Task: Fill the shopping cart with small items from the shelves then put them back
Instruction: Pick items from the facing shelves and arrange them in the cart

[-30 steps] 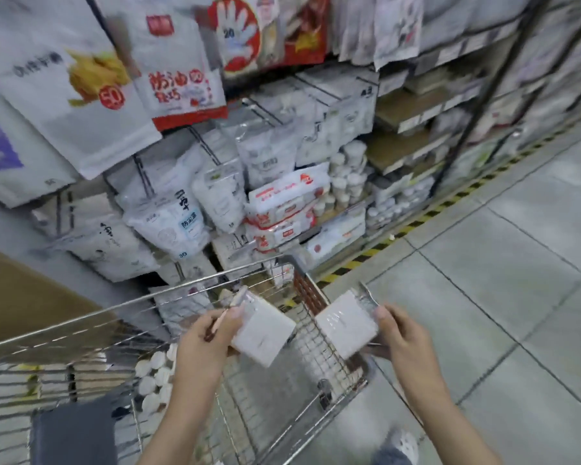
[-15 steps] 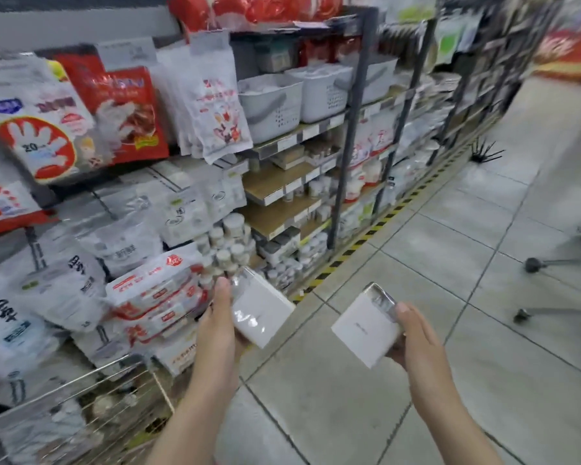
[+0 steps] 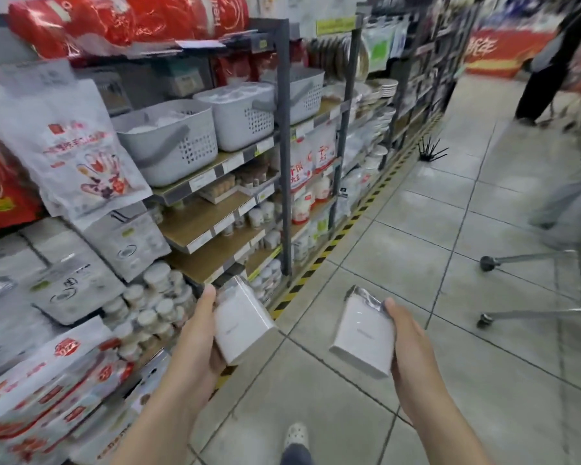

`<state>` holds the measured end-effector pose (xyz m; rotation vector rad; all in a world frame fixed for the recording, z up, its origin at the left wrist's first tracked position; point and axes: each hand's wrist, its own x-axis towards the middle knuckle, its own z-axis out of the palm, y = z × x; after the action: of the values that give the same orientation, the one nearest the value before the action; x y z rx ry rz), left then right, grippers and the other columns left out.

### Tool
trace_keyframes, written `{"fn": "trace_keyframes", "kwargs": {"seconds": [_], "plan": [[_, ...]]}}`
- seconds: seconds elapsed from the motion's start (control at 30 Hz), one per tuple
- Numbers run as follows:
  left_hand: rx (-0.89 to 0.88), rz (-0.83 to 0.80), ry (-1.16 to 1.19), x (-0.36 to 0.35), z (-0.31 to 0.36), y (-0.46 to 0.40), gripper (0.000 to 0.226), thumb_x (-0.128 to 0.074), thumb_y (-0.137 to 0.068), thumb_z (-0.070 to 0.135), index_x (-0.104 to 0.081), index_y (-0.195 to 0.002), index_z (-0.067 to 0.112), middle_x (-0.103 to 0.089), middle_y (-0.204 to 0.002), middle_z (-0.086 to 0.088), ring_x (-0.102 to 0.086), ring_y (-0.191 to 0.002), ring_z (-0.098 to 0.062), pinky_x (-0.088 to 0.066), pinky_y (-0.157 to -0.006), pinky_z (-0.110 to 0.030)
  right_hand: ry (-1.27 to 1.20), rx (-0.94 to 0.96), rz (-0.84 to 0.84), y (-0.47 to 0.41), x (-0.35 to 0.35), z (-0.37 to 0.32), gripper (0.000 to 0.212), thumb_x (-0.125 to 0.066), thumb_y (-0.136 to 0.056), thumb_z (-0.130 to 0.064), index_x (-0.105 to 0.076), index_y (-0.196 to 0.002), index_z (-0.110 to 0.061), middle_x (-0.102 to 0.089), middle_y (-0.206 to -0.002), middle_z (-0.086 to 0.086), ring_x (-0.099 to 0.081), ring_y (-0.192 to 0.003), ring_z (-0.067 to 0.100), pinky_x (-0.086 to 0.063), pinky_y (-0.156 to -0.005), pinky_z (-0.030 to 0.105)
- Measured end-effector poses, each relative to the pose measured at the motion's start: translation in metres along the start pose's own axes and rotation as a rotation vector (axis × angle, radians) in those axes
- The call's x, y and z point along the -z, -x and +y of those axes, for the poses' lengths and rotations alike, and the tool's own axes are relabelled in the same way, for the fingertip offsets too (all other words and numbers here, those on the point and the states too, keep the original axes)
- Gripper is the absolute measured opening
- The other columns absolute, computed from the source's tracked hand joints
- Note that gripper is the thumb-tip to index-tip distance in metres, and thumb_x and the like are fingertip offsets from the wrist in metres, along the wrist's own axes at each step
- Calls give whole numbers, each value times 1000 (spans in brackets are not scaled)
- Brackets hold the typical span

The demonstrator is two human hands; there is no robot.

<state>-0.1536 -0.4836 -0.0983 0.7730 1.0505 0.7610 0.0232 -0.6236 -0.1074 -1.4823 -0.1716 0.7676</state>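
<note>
Boxes leave the cart—left hand [image 3: 195, 344] grips one white box [image 3: 240, 322] at 7 o'clock, right hand [image 3: 413, 347] grips another white box [image 3: 361, 340] at 5 o'clock, nearing the shelves [image 3: 215, 226] for restocking.

Blurred Chinese characters on red banner [image 3: 503, 50], red print on hanging glove bags [image 3: 81, 152], none clearly legible

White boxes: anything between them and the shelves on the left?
Nothing visible. The left hand holds one white box right by the shelf edge; the right hand holds the other box over open floor.
</note>
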Motion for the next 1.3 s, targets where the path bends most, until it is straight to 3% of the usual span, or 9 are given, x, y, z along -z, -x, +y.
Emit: {"fn": "trace_keyframes", "kwargs": {"seconds": [0.1,0.2,0.27,0.43,0.73,0.8,0.93,1.1,1.3], "plan": [[50,-77,41,-34,15,-46,23,-46,-97,38,-58,-93,18,-70,-82,-9,-62,-81,-25,-50,-71,-38,-10,-17,-1,-56,-11,-27,29,-47,-97,-37,-59,-79,-18,-63,-65,3,-59,-63,23,-40,-61,32],[63,-140,51,-64,34,-100,28,-44,-97,33,-59,-110,14,-66,-101,-16,-61,-85,-28,-51,-59,-35,15,16,-34,-114,-23,-52,25,-48,-96,-35,-61,-87,-16,-64,-73,4,-61,-67,21,-42,-59,31],[31,-171,9,-86,48,-136,31,-42,-97,33,-60,-111,13,-67,-96,-17,-61,-81,-30,-53,-51,-33,28,44,-70,-151,-28,-66,21,-50,-96,-31,-61,-92,-14,-64,-72,0,-61,-67,17,-43,-58,28],[-51,-164,-67,-148,72,-213,33,-52,-92,36,-61,-118,18,-68,-104,-15,-63,-93,-32,-49,-84,-47,7,88,-58,-236,-26,-93,13,-54,-94,-24,-60,-97,-14,-66,-84,4,-63,-76,18,-48,-67,30],[-145,-86,-143,-277,91,-312,37,-65,-75,39,-61,-100,13,-66,-84,-8,-64,-75,-25,-50,-63,-38,29,119,-74,-411,-9,-147,22,-56,-93,-23,-60,-113,-13,-68,-99,10,-64,-83,21,-50,-69,31],[-170,-39,-129,-304,98,-334,23,-60,-85,32,-60,-96,13,-64,-83,-9,-62,-74,-24,-48,-53,-31,42,126,-111,-454,-9,-167,20,-56,-93,-23,-60,-110,-13,-68,-96,10,-63,-80,21,-50,-68,32],[-214,71,-66,-348,108,-372,11,-57,-91,25,-60,-93,15,-66,-77,-3,-62,-75,-20,-47,-63,-33,99,159,-228,-532,-15,-208,14,-55,-95,-23,-62,-100,-12,-68,-89,8,-64,-77,19,-49,-65,29],[-293,198,-9,-388,122,-414,10,-55,-93,24,-61,-95,16,-62,-87,-4,-59,-80,-19,-44,-64,-32,147,175,-391,-609,-43,-244,16,-54,-95,-22,-64,-106,-16,-68,-96,9,-65,-82,20,-51,-62,27],[-349,288,-78,-417,155,-473,11,-57,-91,27,-64,-96,19,-64,-92,-8,-58,-82,-24,-42,-74,-41,178,148,-469,-686,-84,-269,12,-57,-92,-30,-68,-97,-28,-69,-96,11,-64,-88,30,-48,-75,40]]}}
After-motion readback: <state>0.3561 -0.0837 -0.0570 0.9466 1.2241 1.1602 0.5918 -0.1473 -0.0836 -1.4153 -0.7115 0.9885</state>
